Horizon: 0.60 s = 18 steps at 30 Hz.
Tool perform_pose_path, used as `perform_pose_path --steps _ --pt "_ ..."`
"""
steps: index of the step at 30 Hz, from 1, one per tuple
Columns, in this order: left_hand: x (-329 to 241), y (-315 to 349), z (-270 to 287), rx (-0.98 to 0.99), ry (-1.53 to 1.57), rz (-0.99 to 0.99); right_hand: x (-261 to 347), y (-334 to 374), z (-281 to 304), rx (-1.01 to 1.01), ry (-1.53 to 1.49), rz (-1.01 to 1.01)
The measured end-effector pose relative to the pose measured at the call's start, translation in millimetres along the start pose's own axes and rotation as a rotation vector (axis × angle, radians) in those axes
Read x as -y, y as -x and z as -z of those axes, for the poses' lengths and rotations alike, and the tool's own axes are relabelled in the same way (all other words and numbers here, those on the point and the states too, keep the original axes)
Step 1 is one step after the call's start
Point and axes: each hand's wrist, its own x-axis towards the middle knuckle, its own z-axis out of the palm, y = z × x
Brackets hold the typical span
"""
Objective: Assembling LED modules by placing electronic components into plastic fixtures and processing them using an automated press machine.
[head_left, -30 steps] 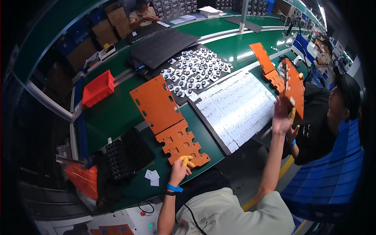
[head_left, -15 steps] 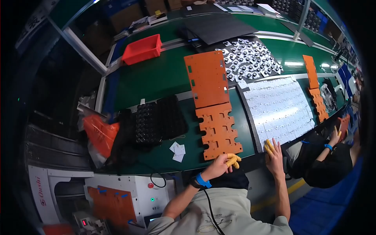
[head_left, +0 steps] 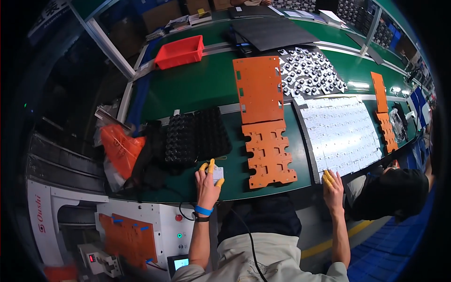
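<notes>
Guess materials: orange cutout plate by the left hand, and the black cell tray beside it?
Orange cutout plate: looks like rigid flat sheet, maybe fibre or phenolic board; matte, with crisp machined notches and holes. Black cell tray: probably thin moulded plastic, with a slight sheen on its gridded pockets. The left hand rests on small white slips, likely paper.

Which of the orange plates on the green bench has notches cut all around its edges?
The notched orange plate nearest the person, right of the left hand. The plain orange plate behind it has straight edges.
</notes>
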Motion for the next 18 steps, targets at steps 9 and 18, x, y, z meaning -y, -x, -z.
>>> perform_pose_path --steps 9,18 --pt "23 -13 -1 -0.032 0.296 0.095 11 1 4 0.038 -0.055 -0.011" --pt "19 -4 -6 -0.041 0.320 0.006 13 18 -1 -0.154 -0.027 -0.012"
